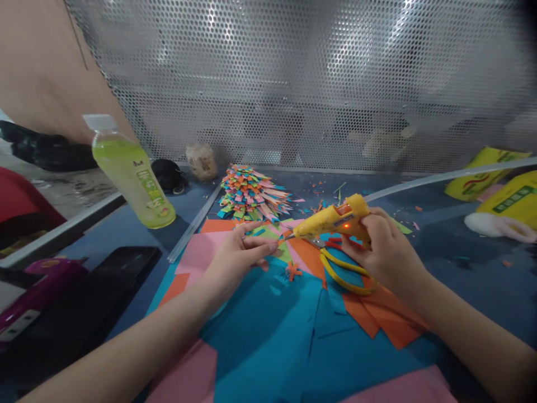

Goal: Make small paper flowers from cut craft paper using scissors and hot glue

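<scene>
My right hand [381,240] grips a yellow hot glue gun [329,218] with an orange light glowing on its side. The gun's nozzle points left, at the fingertips of my left hand [243,249]. Thumb and finger of that hand pinch a small orange paper piece [281,240], mostly hidden. Just below lies a small orange fringed paper piece [294,271] on blue paper [260,330]. Scissors [346,274] with yellow and red handles rest under the glue gun. Behind my left hand stands a cone-shaped bundle of many-coloured paper strips [254,193].
A bottle of green drink [132,173] stands at the left, near a dark phone-like slab [121,274] and a purple tool [37,291]. Clear glue sticks [195,224] lie on the table. Yellow packets [518,196] sit at the right. A perforated metal panel [268,78] borders the back.
</scene>
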`<state>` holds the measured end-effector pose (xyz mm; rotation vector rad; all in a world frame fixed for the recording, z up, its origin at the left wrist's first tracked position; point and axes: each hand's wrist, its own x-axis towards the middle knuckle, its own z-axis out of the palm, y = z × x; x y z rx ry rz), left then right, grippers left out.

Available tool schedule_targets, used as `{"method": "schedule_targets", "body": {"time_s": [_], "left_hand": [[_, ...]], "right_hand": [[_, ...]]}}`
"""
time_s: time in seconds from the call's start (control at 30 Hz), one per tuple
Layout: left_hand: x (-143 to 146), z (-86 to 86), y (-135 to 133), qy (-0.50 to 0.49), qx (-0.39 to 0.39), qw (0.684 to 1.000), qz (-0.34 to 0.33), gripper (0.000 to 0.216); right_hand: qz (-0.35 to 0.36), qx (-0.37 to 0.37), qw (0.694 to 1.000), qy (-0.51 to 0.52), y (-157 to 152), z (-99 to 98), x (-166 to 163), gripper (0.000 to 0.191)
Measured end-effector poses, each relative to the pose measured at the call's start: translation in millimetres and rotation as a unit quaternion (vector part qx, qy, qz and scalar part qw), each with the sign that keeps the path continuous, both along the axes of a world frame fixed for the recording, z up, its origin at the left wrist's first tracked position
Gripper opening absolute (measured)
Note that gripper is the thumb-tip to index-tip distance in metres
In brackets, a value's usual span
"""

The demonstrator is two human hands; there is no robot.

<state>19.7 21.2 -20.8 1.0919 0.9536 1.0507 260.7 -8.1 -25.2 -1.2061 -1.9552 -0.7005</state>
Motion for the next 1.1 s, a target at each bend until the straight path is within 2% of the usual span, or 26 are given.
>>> {"method": "schedule_targets", "body": {"time_s": [0.2, 0.47, 0.57, 0.7, 0.9, 1.03, 1.1], "left_hand": [[-0.7, 0.2, 0.2, -0.006, 0.002, 1.000, 0.008, 0.054], [-1.3, -1.7, 1.8, 0.033, 0.018, 0.999, -0.008, 0.057], [-2.2, -1.5, 2.7, 0.038, 0.024, 0.999, -0.010, 0.057], [-1.3, 2.2, 1.1, 0.035, 0.015, 0.999, -0.001, 0.056], [1.8, 5.0, -1.5, 0.029, -0.020, 0.999, -0.013, 0.060], [2.0, 3.5, -0.3, 0.035, -0.009, 0.999, -0.022, 0.059], [1.9, 4.0, -0.2, 0.038, -0.011, 0.999, -0.025, 0.058]], "right_hand": [[0.008, 0.014, 1.000, -0.002, -0.5, 1.7, -1.2, 0.018], [0.005, 0.020, 1.000, 0.013, 2.6, -0.4, -1.2, 0.024], [-0.048, 0.007, 0.998, 0.048, 4.7, 0.5, 1.0, 0.027], [-0.154, -0.064, 0.980, 0.110, 10.1, 6.0, 10.7, 0.035], [-0.290, -0.158, 0.933, 0.144, 27.4, 5.2, 30.4, 0.027], [-0.358, -0.255, 0.889, 0.128, 38.7, -2.2, 38.2, 0.034], [-0.372, -0.278, 0.877, 0.124, 43.7, -6.4, 42.1, 0.036]]}}
